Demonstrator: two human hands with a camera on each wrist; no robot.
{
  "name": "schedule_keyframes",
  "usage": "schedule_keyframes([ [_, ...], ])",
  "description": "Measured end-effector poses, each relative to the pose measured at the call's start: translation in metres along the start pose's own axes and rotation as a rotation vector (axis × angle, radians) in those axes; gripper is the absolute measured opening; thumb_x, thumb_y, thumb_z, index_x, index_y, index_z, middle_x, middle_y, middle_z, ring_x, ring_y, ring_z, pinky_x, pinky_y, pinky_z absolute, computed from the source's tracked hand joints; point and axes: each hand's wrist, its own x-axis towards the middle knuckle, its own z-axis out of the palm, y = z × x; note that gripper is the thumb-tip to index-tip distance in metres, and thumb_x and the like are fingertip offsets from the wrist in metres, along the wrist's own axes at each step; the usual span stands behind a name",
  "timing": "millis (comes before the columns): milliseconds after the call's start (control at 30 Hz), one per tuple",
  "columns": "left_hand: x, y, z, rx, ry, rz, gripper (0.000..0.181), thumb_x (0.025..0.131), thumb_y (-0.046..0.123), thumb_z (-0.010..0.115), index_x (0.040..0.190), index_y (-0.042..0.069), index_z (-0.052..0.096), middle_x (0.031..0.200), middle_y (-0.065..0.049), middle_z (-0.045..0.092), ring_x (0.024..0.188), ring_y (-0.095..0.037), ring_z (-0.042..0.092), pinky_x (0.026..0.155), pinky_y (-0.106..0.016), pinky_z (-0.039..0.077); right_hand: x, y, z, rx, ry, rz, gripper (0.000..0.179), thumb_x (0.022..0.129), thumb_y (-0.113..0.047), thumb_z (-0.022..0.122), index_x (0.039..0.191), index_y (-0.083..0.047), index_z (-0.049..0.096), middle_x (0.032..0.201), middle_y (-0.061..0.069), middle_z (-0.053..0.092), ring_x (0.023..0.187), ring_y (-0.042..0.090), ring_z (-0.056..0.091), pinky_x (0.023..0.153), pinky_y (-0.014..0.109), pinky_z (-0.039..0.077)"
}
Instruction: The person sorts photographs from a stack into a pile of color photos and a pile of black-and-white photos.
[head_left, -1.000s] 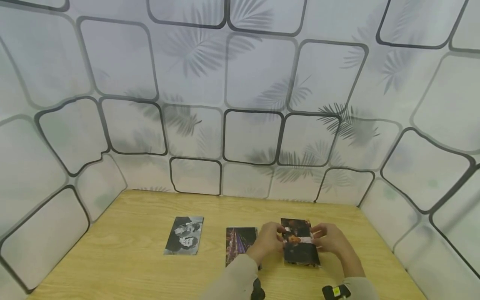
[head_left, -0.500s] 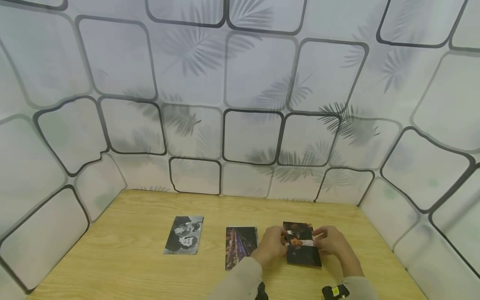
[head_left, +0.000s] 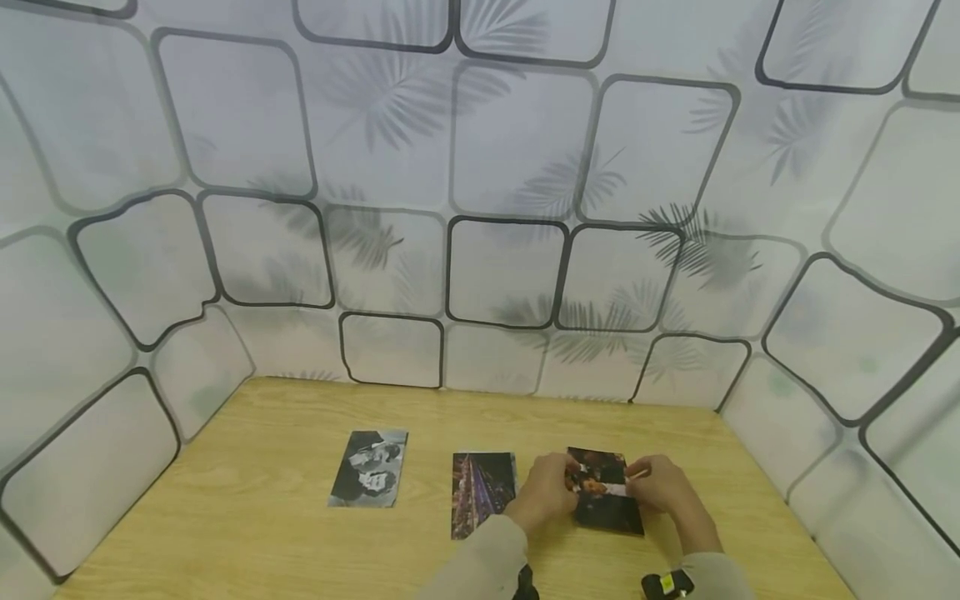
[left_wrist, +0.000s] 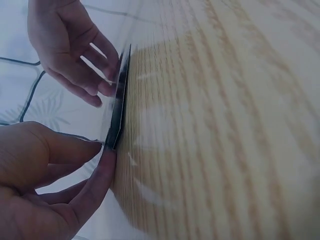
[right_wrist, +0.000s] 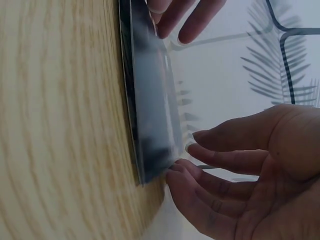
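A small stack of photo prints (head_left: 609,513) lies at the right of the table, its top print dark with lit figures. At the stack's left edge, my left hand (head_left: 549,493) pinches it between thumb and finger, as the left wrist view shows. My right hand (head_left: 663,485) is at the opposite edge. In the right wrist view, the fingertips (right_wrist: 175,172) of that hand touch the side of the stack (right_wrist: 155,100), while the thumb stands off it. Two layered edges show there, slightly apart.
Left of my hands lies a print of a night city road (head_left: 480,492), partly behind the left hand. Farther left is a black-and-white print of two faces (head_left: 369,468). A patterned cloth wall (head_left: 502,275) encloses the wooden table (head_left: 247,517) at the back and sides.
The stack has shifted slightly right and toward me, with both hands following. A print that stuck out along its lower edge is now lined up under the top one.
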Motion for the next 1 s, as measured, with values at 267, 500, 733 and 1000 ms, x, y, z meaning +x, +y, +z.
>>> schedule_keyframes([
  [267, -0.001, -0.003, -0.001, 0.001, 0.006, 0.024, 0.048, 0.077, -0.015, 0.067, 0.124, -0.004, 0.067, 0.070, -0.002, 0.056, 0.057, -0.008, 0.040, 0.057, -0.021, 0.038, -0.001, -0.002, -0.001, -0.018, 0.001, 0.001, 0.033, 0.089, -0.004, 0.066, 0.116, 0.014, 0.065, 0.108, 0.032, 0.071, 0.080, 0.026, 0.074, 0.068, 0.039, 0.064],
  [500, -0.006, -0.005, -0.013, -0.001, 0.007, 0.017, 0.044, 0.084, -0.007, 0.075, 0.126, 0.000, 0.067, 0.113, -0.016, 0.070, 0.090, -0.021, 0.068, 0.074, -0.033, 0.060, 0.002, -0.002, -0.002, -0.086, 0.052, -0.048, 0.033, 0.088, -0.007, 0.067, 0.114, 0.013, 0.067, 0.105, 0.030, 0.073, 0.083, 0.029, 0.073, 0.068, 0.039, 0.062],
  [733, -0.011, -0.014, -0.039, -0.066, -0.009, 0.033, 0.042, 0.087, -0.008, 0.073, 0.127, -0.005, 0.064, 0.118, -0.022, 0.068, 0.096, -0.029, 0.071, 0.074, -0.032, 0.063, -0.003, -0.014, -0.001, -0.055, 0.085, -0.137, 0.031, 0.092, -0.007, 0.066, 0.118, 0.011, 0.066, 0.110, 0.032, 0.071, 0.086, 0.032, 0.073, 0.068, 0.039, 0.063],
  [1000, -0.021, -0.031, -0.072, -0.017, 0.004, 0.041, 0.040, 0.087, -0.006, 0.073, 0.126, -0.005, 0.064, 0.116, -0.022, 0.069, 0.097, -0.030, 0.071, 0.078, -0.036, 0.064, -0.013, -0.041, 0.014, 0.073, 0.015, -0.147, 0.030, 0.095, -0.004, 0.063, 0.121, 0.009, 0.065, 0.115, 0.027, 0.068, 0.094, 0.030, 0.071, 0.075, 0.042, 0.065],
])
